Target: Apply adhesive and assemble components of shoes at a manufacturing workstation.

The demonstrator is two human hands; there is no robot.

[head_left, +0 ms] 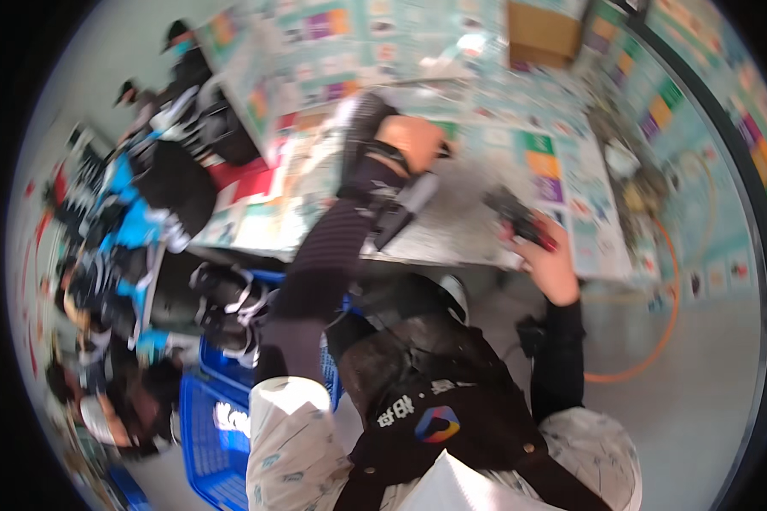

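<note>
My left hand [413,143] reaches over the worktable, a dark band at its wrist. Motion smears its fingers, so I cannot tell whether they hold anything. Close beside the wrist is a dark, shoe-like object [362,128]. A dark and pale grey piece [407,207], perhaps part of a shoe, shows just below that hand. At the table's right front, my right hand [554,260] is closed around a dark tool with red parts [520,220]. The tool is blurred, and its kind is unclear.
Printed sheets cover the worktable [584,204] and the walls. A cardboard box [544,36] stands at the back. An orange hose [675,298] curves down at right. Blue baskets [204,443] and black shoes [226,298] are at lower left. Other people [102,409] sit farther left.
</note>
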